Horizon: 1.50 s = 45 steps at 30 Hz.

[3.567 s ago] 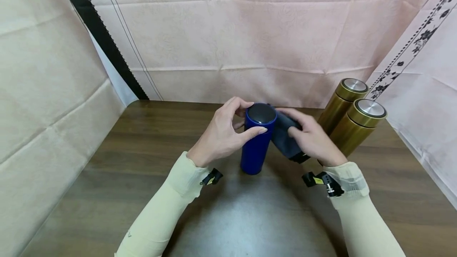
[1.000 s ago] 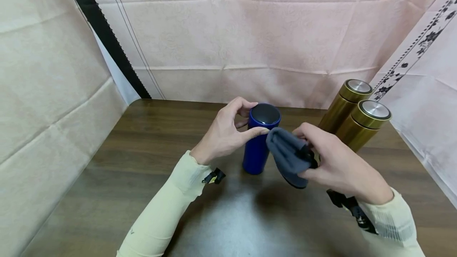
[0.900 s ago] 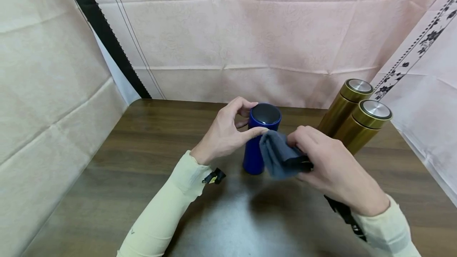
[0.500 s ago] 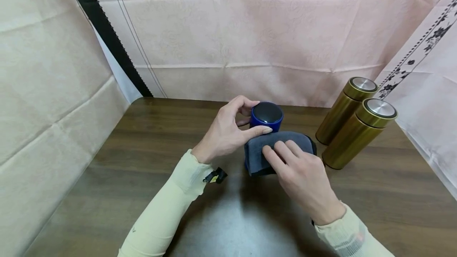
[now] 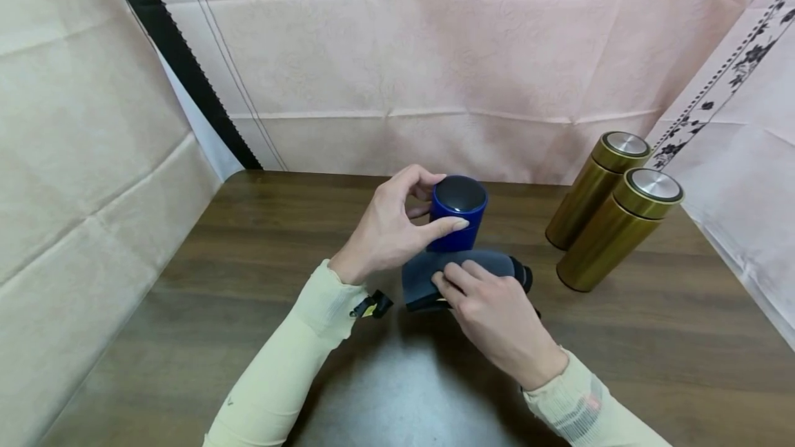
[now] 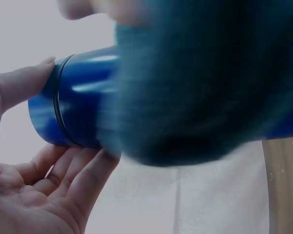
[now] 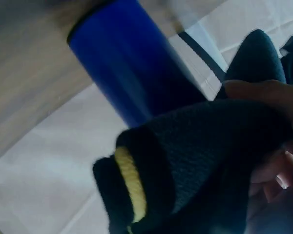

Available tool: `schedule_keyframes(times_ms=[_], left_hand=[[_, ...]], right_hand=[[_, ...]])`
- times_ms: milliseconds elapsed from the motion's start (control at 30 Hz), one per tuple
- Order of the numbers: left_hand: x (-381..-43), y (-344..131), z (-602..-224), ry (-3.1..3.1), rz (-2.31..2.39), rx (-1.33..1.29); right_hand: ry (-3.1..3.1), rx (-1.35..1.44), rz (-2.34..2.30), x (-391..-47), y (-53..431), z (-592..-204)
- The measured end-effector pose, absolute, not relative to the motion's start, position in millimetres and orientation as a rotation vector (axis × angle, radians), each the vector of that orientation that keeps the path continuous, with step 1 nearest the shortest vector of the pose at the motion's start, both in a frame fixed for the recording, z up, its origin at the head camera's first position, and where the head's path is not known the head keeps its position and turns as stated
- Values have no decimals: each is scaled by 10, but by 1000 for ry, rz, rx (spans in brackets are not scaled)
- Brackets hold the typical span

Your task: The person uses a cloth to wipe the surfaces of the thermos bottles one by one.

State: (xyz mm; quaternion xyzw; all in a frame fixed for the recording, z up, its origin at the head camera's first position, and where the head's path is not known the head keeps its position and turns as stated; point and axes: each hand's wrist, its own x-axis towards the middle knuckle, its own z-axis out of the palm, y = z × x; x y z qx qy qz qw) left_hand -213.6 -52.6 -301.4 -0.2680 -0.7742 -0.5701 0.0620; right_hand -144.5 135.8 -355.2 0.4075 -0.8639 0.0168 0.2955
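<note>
A blue thermos [image 5: 456, 233] with a dark round top stands upright on the table. My left hand [image 5: 394, 230] grips it near the top, thumb in front and fingers behind; the left wrist view shows this grip around the lid seam. My right hand [image 5: 497, 319] holds a folded blue-grey cloth [image 5: 425, 274] with dark edges across the front of the thermos, hiding its lower part in the head view. In the right wrist view the cloth [image 7: 205, 146] shows a yellow strip at one edge, and it overlaps the blue body.
Two gold thermoses [image 5: 615, 240] with silver-topped lids stand close together to the right of my right hand. The brown wooden table [image 5: 248, 281] ends at the back against a pale pink cloth [image 5: 435, 74], with more pale cloth hanging at both sides.
The cloth was at the thermos's right side, was drawn back toward me, then came across its front. Over the last half second it has slid left and lower. My left hand keeps its grip.
</note>
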Motion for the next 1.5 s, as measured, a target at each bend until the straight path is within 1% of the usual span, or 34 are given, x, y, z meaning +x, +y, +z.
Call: schedule_keyframes(times_ms=[400, 567, 767, 967, 1100, 1200, 1333, 1500], left_hand=[[-2145, -510, -3023, -2306, -1720, -806], [-2142, -504, -3021, -2310, -1716, -804], [-2127, -515, -3036, -2341, -1720, -767], [-2159, -521, -3069, -2298, -1667, -776], [-2161, -526, -3085, -2285, -1600, -778], [-2148, -526, -3113, -2292, -1565, -774], [-2128, -519, -3218, -2325, -1512, -765], [-2095, -516, -3412, -2370, -1445, -731]], right_hand=[[-2572, 1082, -39, -1515, 1260, -3854], [-2678, 1084, -72, -1533, 1266, -3885], [-2736, 1219, -39, -1571, 1420, -3689], [-2737, 1316, 324, -1610, 1717, -3305], [-2790, 1250, 609, -1605, 1916, -3074], [-2793, 1169, 731, -1598, 2045, -2959], [-2694, 1105, 728, -1602, 2123, -2893], [-2501, 1007, 663, -1622, 2108, -2895]])
